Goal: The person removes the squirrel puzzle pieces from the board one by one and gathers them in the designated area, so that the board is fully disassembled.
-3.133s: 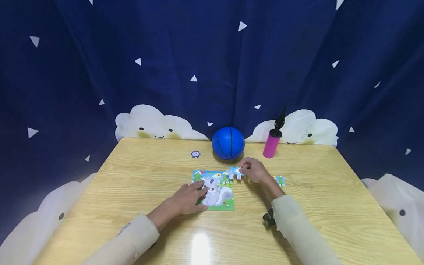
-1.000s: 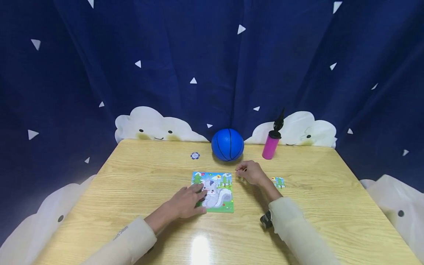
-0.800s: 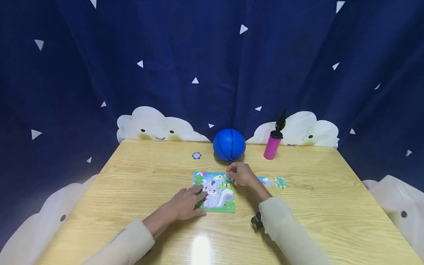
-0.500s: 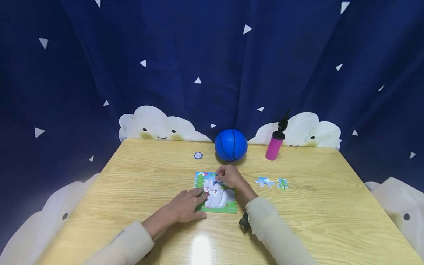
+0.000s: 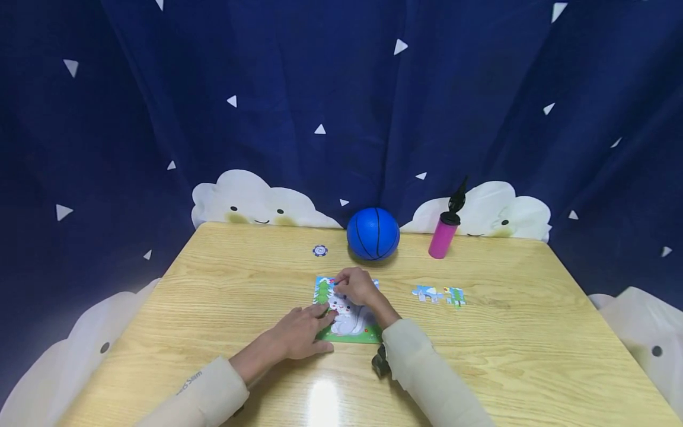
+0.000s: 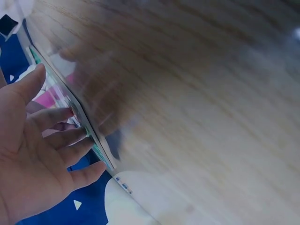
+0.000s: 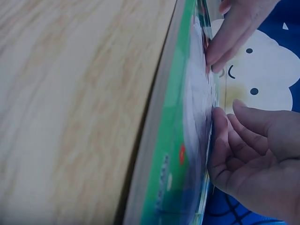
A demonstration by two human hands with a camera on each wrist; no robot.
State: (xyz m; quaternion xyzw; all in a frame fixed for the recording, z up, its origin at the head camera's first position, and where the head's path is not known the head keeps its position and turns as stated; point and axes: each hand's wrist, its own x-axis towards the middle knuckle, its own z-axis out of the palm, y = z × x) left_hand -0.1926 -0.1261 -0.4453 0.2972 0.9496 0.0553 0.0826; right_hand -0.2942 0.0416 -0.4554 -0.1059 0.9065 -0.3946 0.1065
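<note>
A flat jigsaw puzzle (image 5: 349,323) showing a grey-white squirrel on green ground lies on the table. My left hand (image 5: 300,332) rests on its left side, fingers spread; in the left wrist view the left hand's fingertips (image 6: 96,171) meet the puzzle's face. Over the puzzle's upper part, my right hand (image 5: 356,287) touches it with bent fingers, covering some of the picture. The right wrist view has the right hand (image 7: 258,159) with its thumb apart from the fingers and no piece showing between them. Two loose puzzle pieces, a blue-and-white one (image 5: 425,292) and one with a tree (image 5: 456,296), lie to the right.
Behind the puzzle a blue ball (image 5: 373,233) sits near the table's back edge. A pink hand pump (image 5: 442,238) with a black top stands to its right, and a blue-and-white chip (image 5: 320,251) lies to its left. A dark blue curtain (image 5: 288,107) hangs behind the table.
My right hand has set the blue-and-white piece down on the right beside the tree piece, then moved left over the puzzle's upper part. The left hand stays on the puzzle.
</note>
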